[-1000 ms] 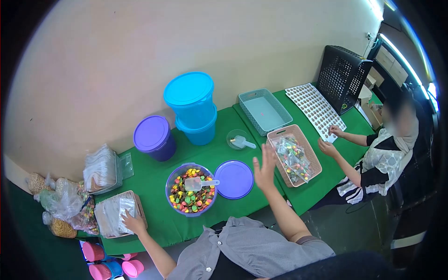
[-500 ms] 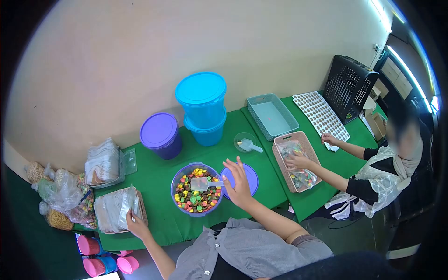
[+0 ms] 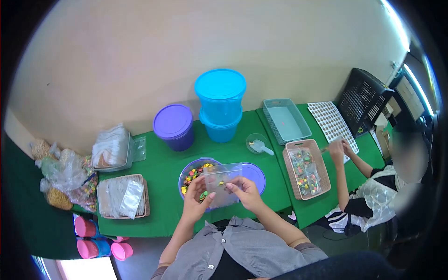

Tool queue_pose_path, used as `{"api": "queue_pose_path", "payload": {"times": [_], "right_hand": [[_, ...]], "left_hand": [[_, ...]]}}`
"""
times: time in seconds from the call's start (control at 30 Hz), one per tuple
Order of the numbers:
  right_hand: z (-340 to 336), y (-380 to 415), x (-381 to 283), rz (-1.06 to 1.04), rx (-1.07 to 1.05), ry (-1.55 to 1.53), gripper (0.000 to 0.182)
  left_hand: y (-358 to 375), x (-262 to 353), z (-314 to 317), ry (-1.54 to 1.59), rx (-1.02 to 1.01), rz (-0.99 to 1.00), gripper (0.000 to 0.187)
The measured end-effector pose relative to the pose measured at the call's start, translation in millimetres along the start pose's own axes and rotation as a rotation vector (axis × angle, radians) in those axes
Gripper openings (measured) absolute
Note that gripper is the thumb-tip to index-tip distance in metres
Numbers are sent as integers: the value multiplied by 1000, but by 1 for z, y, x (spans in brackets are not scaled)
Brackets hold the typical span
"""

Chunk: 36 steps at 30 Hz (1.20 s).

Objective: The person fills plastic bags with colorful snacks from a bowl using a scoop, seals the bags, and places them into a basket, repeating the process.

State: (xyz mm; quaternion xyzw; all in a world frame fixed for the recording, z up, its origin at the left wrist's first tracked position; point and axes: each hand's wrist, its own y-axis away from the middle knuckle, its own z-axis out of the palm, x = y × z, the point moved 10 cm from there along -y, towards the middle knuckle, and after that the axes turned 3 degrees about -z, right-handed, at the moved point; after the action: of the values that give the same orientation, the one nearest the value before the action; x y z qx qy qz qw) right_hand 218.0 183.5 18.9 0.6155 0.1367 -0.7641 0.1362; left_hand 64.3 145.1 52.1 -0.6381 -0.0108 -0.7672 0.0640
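A clear flat plastic bag (image 3: pixel 223 173) is held up between my hands, over the tub of candies. My left hand (image 3: pixel 196 201) is closed on its left edge. On the right side, my right hand (image 3: pixel 248 192) pinches the same bag. Behind it, the purple tub (image 3: pixel 181 173) holds colourful button-shaped candies (image 3: pixel 192 176), partly hidden by the bag and my left hand. The clear scoop that lay on the candies does not show now. A purple lid (image 3: pixel 255 176) lies on the table beside the tub, partly behind my right hand.
At left stand a basket of plastic bags (image 3: pixel 146 198), another bag container (image 3: pixel 128 158) and filled sacks (image 3: pixel 65 175). Behind are a lidded purple tub (image 3: pixel 173 128), stacked blue tubs (image 3: pixel 220 105) and a small scoop (image 3: pixel 261 147). A co-worker (image 3: pixel 368 191) sits right, near a pink basket (image 3: pixel 288 175).
My left hand has come from the bag basket to the tub, and a bag is now in both hands. My right hand has joined it. The co-worker's hands have met above the sticker sheet.
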Motion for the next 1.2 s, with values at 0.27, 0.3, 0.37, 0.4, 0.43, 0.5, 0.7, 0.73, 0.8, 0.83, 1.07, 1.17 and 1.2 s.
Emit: {"api": "queue_pose_path", "payload": {"times": [0.27,0.3,0.37,0.4,0.43,0.5,0.7,0.73,0.8,0.83,1.07,1.17,1.2], "right_hand": [[15,1,9,-9,-21,-6,27],[17,0,8,-5,-36,-7,27],[13,-5,-17,-184,-7,125,33],[13,-7,-21,-182,-19,124,33],[21,-8,-27,-203,-93,178,34],[40,-1,-33,-131,-182,150,39],[53,1,-36,-171,-291,192,40],[55,3,-37,-168,-295,190,40],[66,10,-32,-76,-377,151,44],[66,11,-28,-80,-379,153,44],[68,12,-28,-138,-381,45,59],[62,9,-22,-120,-320,-19,60],[61,8,-24,-123,-307,-24,60]], "left_hand": [[5,-29,-18,148,176,-204,23],[7,-28,-21,148,191,-201,23],[11,-19,-30,68,246,-149,19],[14,-20,-33,69,259,-146,19],[16,-17,-34,30,264,-98,20],[20,-19,-37,-9,278,-51,22],[22,-6,-27,18,233,88,41],[21,0,-19,-184,156,118,44],[20,4,-10,-386,78,145,47],[22,11,-6,-410,62,222,52],[25,25,23,-665,-105,320,73],[30,26,34,-691,-101,310,77],[29,26,35,-689,-103,305,77]]}}
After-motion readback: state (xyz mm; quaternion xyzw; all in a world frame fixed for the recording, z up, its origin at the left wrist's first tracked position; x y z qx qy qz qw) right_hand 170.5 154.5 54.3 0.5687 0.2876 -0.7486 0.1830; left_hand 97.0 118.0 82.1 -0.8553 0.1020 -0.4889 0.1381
